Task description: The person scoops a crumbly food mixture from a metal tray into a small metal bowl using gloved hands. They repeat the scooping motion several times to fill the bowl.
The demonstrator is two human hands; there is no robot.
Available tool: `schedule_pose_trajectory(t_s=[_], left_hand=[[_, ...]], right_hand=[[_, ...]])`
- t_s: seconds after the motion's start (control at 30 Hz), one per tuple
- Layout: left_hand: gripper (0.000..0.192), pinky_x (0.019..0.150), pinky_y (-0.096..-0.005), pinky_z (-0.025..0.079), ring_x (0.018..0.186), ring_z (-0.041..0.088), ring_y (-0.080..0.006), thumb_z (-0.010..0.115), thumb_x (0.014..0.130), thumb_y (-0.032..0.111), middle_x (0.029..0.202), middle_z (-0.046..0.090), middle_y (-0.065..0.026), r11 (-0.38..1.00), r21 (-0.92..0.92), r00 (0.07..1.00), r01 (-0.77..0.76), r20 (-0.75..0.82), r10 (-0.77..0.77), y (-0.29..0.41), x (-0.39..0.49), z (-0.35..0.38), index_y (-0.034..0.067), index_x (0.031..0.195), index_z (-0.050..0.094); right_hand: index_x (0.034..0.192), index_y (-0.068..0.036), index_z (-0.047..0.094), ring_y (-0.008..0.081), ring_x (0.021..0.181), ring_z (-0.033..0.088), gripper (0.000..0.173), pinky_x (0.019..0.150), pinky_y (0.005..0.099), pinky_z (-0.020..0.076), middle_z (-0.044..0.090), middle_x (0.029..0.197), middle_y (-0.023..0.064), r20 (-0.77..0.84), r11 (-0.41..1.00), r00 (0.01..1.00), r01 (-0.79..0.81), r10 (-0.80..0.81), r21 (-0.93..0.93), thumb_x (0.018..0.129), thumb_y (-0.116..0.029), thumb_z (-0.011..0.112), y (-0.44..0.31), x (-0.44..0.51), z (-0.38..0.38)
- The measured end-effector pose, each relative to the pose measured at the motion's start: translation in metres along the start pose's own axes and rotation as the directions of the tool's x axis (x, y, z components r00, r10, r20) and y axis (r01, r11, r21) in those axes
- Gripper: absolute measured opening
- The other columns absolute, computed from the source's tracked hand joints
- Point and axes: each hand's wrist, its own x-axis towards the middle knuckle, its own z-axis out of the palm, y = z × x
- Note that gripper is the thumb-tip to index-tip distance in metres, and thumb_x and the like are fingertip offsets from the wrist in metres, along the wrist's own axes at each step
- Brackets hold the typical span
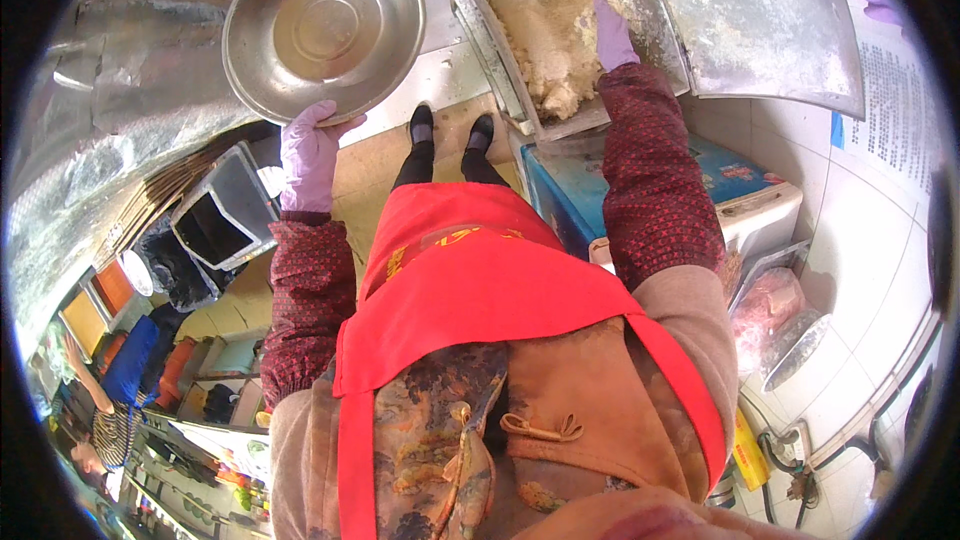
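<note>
My left hand [309, 154], in a pale purple glove, grips the near rim of a wide stainless steel basin [330, 82]. The basin's inside faces me, and its bottom has a tan tint that could be a reflection. My right hand [613, 34], gloved likewise, reaches into a metal-lined bin [574, 124]. Its fingertips touch a crumbly, pale tan floury mass [551, 37] heaped there; whether they close on any of it is hidden. To the right of the bin is its flat metal lid [772, 15], swung off the opening.
Below the bin stands a blue-topped chest [577, 180]. A cloudy metal worktop [127, 90] runs along the left, with a black-lined bin [221, 221] beneath. A metal scoop [795, 349] and plastic bags [769, 304] lie at right. Another person [112, 427] is at lower left.
</note>
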Motion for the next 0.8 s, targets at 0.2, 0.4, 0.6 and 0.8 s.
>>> schedule_pose_trajectory(t_s=[0.2, 0.4, 0.6, 0.8], left_hand=[[0.016, 0.076, -0.0473, 0.059, 0.089, 0.064, -0.0349, 0.052, 0.085, 0.002, 0.096, 0.061, -0.0204, 0.999, 0.016, 0.999, -0.048, -0.009, 0.048, -0.001, 0.0, -0.003, -0.011, 0.092, 0.057], [0.017, 0.076, -0.0466, 0.059, 0.091, 0.064, -0.0341, 0.052, 0.085, 0.002, 0.102, 0.059, -0.0209, 0.999, 0.023, 0.999, -0.041, 0.006, 0.041, -0.005, 0.005, 0.002, -0.012, 0.094, 0.057], [0.017, 0.077, -0.0486, 0.059, 0.091, 0.063, -0.0343, 0.052, 0.084, 0.001, 0.101, 0.059, -0.0194, 1.0, 0.015, 0.997, 0.013, -0.074, -0.012, 0.002, 0.008, 0.004, -0.011, 0.094, 0.057], [0.016, 0.077, -0.0499, 0.059, 0.091, 0.064, -0.0361, 0.052, 0.082, -0.001, 0.1, 0.061, -0.0201, 1.0, 0.003, 0.996, 0.019, -0.091, -0.019, 0.003, 0.012, 0.004, -0.01, 0.094, 0.057]], right_hand=[[0.134, 0.0, 0.045, 0.0255, 0.106, 0.057, 0.069, 0.089, 0.0378, 0.0451, 0.06, 0.118, 0.0171, 0.201, 0.982, 0.97, 0.16, -0.136, -0.104, 0.084, -0.043, 0.064, -0.007, 0.022, -0.015], [0.127, -0.014, 0.055, 0.0294, 0.104, 0.061, 0.06, 0.088, 0.0378, 0.0504, 0.061, 0.117, 0.0185, 0.152, 0.588, 0.927, 0.338, -0.342, -0.735, 0.077, -0.045, 0.07, -0.006, 0.003, -0.027], [0.098, -0.015, 0.07, 0.0322, 0.091, 0.065, 0.024, 0.082, 0.0389, 0.051, 0.068, 0.097, 0.0159, 0.14, 0.76, 0.98, 0.198, -0.141, -0.619, 0.077, -0.028, 0.066, 0.018, -0.018, 0.014], [0.102, -0.01, 0.068, 0.032, 0.092, 0.064, 0.032, 0.081, 0.0374, 0.0493, 0.068, 0.094, 0.0189, -0.043, 0.933, 0.983, 0.156, -0.179, -0.325, 0.081, -0.033, 0.064, 0.027, -0.002, 0.028]])
